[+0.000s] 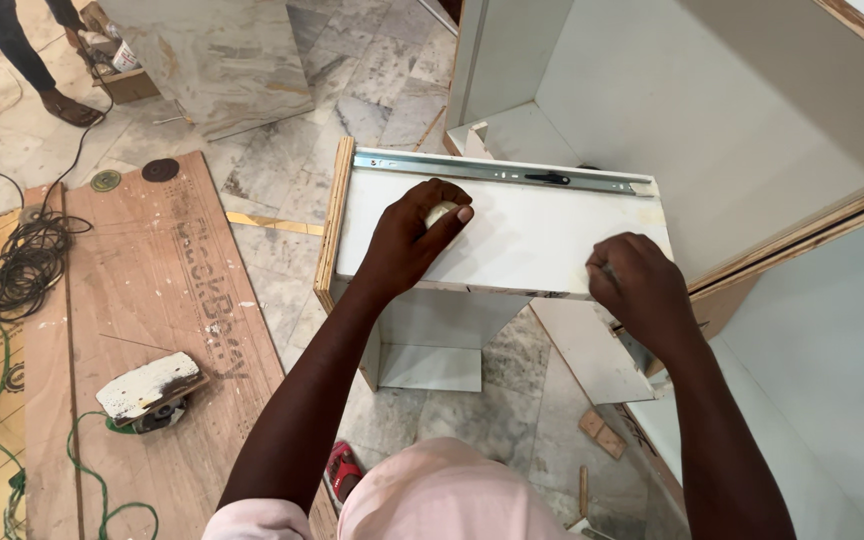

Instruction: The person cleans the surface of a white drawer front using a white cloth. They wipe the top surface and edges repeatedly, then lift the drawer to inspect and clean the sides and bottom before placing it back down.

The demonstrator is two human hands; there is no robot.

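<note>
Marble floor beneath white laminate drawer box (512,235), left hand (414,238) curled atop it, pinching small pale lump (441,212) (identity unclear), right hand (640,288) clenched at its right edge, grip contents hidden.

Your left hand (414,235) and right hand (637,285) rest on the white drawer side (522,235), and the flat white part between them is bare, so you can slide a hand there. The metal slide rail (512,174) runs along the far edge, and the big white cabinet (712,110) stands right behind it and blocks the way. On your left, the brown board (152,300) on the floor has open room, but a tool (150,392) and tangled cords (17,265) lie there.
</note>
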